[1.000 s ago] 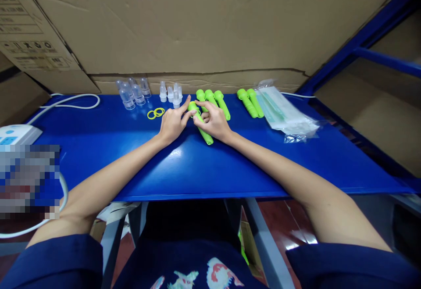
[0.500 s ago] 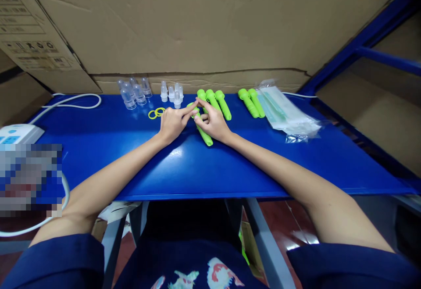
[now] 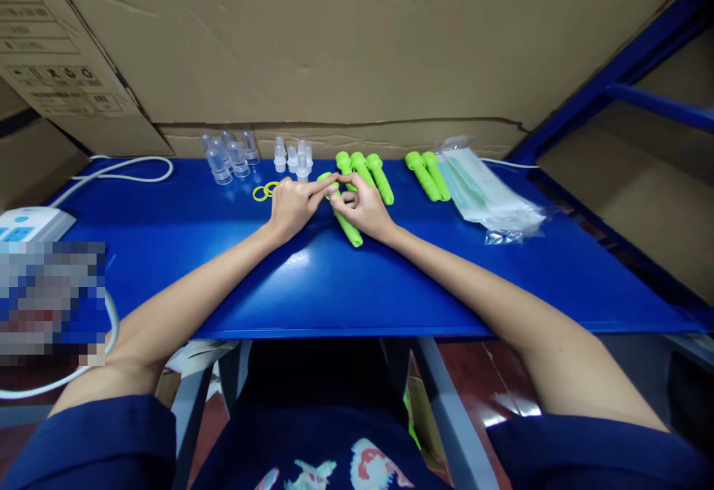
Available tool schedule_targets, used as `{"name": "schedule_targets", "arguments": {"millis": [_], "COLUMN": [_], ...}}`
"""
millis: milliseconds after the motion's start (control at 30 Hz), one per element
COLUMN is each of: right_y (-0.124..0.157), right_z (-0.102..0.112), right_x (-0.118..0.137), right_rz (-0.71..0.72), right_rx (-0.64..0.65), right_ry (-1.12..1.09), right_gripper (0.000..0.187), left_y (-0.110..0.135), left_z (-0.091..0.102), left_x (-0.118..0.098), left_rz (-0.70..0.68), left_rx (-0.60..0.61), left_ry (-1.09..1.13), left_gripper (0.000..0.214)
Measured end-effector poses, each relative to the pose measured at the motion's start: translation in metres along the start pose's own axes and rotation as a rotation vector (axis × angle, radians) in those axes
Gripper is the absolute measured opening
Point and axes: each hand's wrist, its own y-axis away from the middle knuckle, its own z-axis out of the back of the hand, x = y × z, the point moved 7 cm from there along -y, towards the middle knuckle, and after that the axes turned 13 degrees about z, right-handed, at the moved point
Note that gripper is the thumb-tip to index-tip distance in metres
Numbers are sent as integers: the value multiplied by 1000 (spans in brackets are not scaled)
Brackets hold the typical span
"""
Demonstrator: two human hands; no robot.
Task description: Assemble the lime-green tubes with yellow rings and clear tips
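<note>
A lime-green, flashlight-shaped tube (image 3: 351, 233) lies slanted between my hands, its wider head end up and its narrow end toward me. My left hand (image 3: 291, 206) is closed at the head end from the left, its index finger stretched across the top. From the right, my right hand (image 3: 367, 209) grips the same tube just below the head with bent fingers. The fingertips of both hands meet over the head and partly hide it. Thin yellow rings (image 3: 260, 194) lie just left of my left hand. Right behind my hands are three more green tubes (image 3: 382, 181).
Clear plastic cups (image 3: 220, 168) and smaller translucent caps (image 3: 280, 157) stand at the back left of the blue table (image 3: 346, 297). Two green tubes (image 3: 425, 180) lie beside a plastic-wrapped packet (image 3: 496, 191) on the right. A white power strip (image 3: 34, 225) with cable sits far left.
The fingertips have shifted slightly over the tube's head, the right index finger a little lower. The view has moved slightly; the tube stays in both hands.
</note>
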Motion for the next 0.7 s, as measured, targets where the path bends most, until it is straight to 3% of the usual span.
{"name": "schedule_targets", "arguments": {"millis": [333, 700], "right_y": [1, 2], "right_z": [-10, -8], "right_x": [7, -3], "right_rz": [-51, -63], "right_rx": [117, 23], "right_ry": [-190, -195], "right_gripper": [72, 69], "left_y": [-2, -4], "left_z": [1, 3], "left_x": [2, 5], "left_rz": [-82, -169], "left_rx": [-40, -124], "left_ry": [-26, -27], "left_gripper": [27, 26]}}
